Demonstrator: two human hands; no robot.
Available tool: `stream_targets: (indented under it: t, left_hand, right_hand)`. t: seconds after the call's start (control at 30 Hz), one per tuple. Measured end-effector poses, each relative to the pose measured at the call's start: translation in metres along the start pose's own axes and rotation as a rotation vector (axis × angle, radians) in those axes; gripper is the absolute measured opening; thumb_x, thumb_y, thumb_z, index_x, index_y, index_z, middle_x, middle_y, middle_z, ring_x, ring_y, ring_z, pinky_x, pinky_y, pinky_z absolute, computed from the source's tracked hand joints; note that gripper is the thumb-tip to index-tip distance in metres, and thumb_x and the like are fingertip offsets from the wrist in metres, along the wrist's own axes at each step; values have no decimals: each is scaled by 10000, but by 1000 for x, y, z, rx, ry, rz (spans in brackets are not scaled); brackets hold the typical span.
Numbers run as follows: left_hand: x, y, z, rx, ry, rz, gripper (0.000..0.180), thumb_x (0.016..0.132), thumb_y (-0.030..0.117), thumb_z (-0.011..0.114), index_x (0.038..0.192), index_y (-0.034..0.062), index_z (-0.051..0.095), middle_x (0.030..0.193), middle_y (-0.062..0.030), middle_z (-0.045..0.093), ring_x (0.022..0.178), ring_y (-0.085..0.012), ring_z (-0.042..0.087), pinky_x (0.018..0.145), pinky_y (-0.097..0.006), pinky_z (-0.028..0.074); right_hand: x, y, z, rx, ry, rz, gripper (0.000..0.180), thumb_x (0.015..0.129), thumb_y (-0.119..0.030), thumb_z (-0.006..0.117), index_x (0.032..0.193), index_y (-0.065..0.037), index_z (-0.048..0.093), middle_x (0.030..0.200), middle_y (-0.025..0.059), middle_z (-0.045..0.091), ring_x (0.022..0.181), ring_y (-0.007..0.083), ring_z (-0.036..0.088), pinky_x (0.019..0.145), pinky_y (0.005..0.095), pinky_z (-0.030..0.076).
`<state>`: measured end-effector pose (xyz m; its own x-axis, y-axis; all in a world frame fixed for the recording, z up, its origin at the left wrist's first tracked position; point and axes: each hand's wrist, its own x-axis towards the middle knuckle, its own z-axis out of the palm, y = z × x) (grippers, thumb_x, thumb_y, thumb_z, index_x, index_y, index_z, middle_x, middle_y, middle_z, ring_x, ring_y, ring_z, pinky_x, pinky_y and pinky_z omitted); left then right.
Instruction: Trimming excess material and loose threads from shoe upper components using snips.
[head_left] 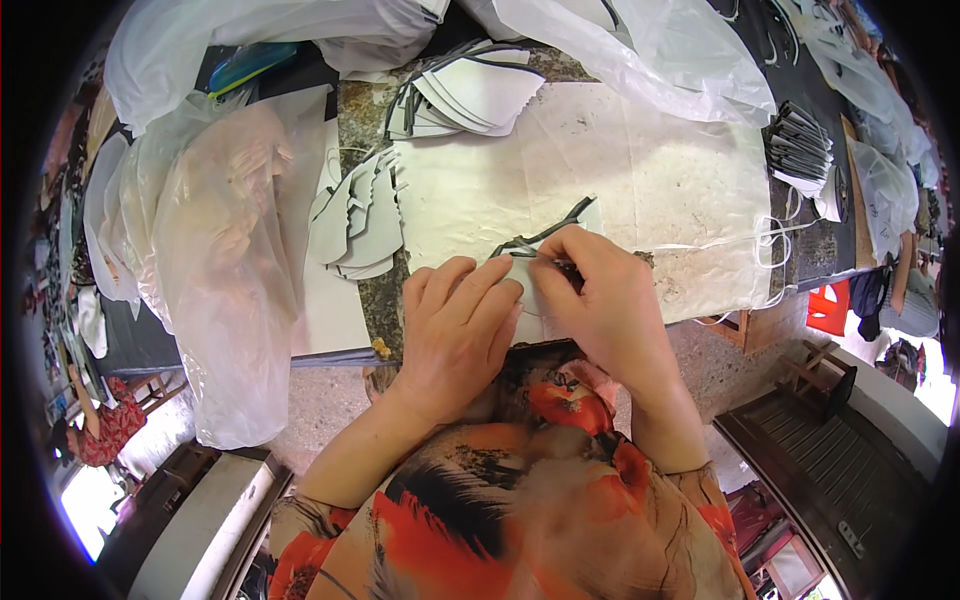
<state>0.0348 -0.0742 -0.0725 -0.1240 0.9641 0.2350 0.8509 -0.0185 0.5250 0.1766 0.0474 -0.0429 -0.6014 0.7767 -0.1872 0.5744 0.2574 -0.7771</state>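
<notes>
A white cut piece (531,290) lies on the pale sheet in front of me, with a black strip (570,218) along its upper edge. My left hand (455,325) has its fingers bent over the left side of the piece, the fingertips pressed at the strip. Thumb and forefinger of my right hand (615,300) pinch the strip on the other side, close to the left fingertips. Part of the piece is hidden beneath both hands. Beyond them lies a fanned stack of white pieces with black edging (470,95). White pieces with notched edges (358,225) are piled to the left.
The pale sheet (690,190) covers the tabletop. Translucent plastic bags (230,270) hang over the left edge, and another bag (690,60) lies at the back. A black-edged bundle (800,145) and loose white cords (775,240) lie at the right.
</notes>
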Motion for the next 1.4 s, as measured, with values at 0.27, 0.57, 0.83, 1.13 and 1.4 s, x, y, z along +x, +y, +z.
stream_targets:
  t: [0.27,0.57,0.83,1.13,1.4]
  left_hand:
    - [-1,-3,3,-22,25,-3,289,834,123,758,1110,83,679,1225,-67,697,1107,-289,601,984,-437,409]
    - [2,-2,-1,-10,7,-12,424,825,130,765,1236,64,682,1199,-68,690,1104,-286,597,994,-429,411]
    - [3,0,-2,9,-19,-11,408,839,135,751,1239,73,701,1216,-66,681,1116,-284,590,1005,-432,411]
    - [5,4,-2,58,-44,1,400,850,129,734,1245,76,698,1222,-65,671,1101,-281,582,1000,-447,413]
    - [9,6,-4,76,-67,13,409,852,121,726,1258,93,692,1195,-65,655,1094,-286,576,1003,-459,412]
  right_hand:
    - [1,10,-7,55,44,41,142,932,-125,684,953,10,646,768,138,638,653,215,590,630,342,483]
    - [2,8,-11,-36,-27,42,137,933,-156,614,945,-20,624,858,185,690,808,407,673,727,486,529]
    - [2,11,-9,-37,-2,24,148,913,-145,663,938,-2,634,760,168,632,649,299,601,630,381,487]
    - [4,11,-20,-51,-50,72,158,922,-172,625,947,-17,645,858,192,694,807,410,672,721,484,529]
    - [6,13,-24,-85,-55,58,168,919,-180,622,932,-14,648,862,192,696,816,413,671,725,489,528]
